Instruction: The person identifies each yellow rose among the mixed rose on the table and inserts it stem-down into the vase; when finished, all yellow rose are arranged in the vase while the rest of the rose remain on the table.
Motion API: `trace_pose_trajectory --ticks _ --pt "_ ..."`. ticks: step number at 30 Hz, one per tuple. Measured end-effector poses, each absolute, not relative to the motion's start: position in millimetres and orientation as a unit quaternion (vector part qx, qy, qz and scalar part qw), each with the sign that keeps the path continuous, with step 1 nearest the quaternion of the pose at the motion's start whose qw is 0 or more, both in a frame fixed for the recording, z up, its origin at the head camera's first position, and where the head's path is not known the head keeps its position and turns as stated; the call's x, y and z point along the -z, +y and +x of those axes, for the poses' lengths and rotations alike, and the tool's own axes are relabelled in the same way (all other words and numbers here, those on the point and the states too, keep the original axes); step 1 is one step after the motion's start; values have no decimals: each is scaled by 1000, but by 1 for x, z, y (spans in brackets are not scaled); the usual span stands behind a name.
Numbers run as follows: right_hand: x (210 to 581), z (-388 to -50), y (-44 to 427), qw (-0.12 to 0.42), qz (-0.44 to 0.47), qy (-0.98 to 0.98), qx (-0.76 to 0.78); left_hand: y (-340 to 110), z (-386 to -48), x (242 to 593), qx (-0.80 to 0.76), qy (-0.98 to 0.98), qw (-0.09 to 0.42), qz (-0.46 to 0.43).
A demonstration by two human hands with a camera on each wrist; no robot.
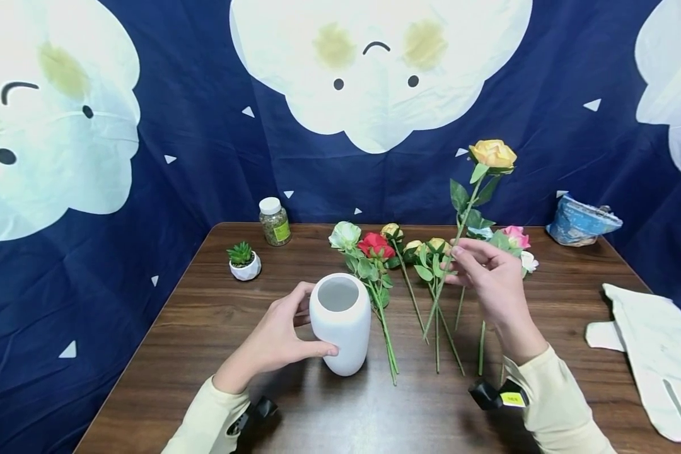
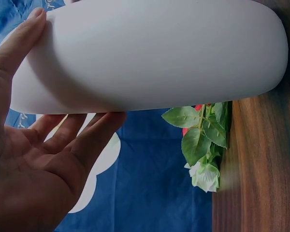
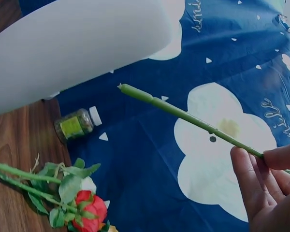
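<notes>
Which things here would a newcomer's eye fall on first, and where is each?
Probably the yellow rose first, held up in the fingers of the right hand. Next, the vase, plain white, upright in the left hand. Behind the table, big upside-down cloud faces mark the blue cloth.

Navy cloth [image 1: 198, 170], printed with white clouds [image 1: 374, 110] and what seems lettering [image 3: 276, 118], hangs behind a wood-grained table [image 1: 414, 422].

Head view high, forward-down; wrist views close, sharing vase [image 2: 159, 53].
</notes>
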State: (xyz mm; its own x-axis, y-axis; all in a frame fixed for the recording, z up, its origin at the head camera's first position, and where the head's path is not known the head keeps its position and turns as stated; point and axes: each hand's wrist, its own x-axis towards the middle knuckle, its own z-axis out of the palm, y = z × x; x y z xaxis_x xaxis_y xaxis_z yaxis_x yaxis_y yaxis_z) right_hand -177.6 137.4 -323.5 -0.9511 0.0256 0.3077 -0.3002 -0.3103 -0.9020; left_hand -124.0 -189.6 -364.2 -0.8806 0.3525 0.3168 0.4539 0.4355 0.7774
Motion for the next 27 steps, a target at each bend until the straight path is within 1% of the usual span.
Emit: trace_pose_trajectory --ticks 14,20,27 --pt "315 -176 118 119 100 -567 -809 -189 -123 362 485 -842 41 -234" --pt "309 -176 109 108 123 -529 -833 -189 -123 361 486 -842 39 -232" --pt "304 -175 98 116 151 -489 -852 -188 -122 361 488 -841 37 -231"
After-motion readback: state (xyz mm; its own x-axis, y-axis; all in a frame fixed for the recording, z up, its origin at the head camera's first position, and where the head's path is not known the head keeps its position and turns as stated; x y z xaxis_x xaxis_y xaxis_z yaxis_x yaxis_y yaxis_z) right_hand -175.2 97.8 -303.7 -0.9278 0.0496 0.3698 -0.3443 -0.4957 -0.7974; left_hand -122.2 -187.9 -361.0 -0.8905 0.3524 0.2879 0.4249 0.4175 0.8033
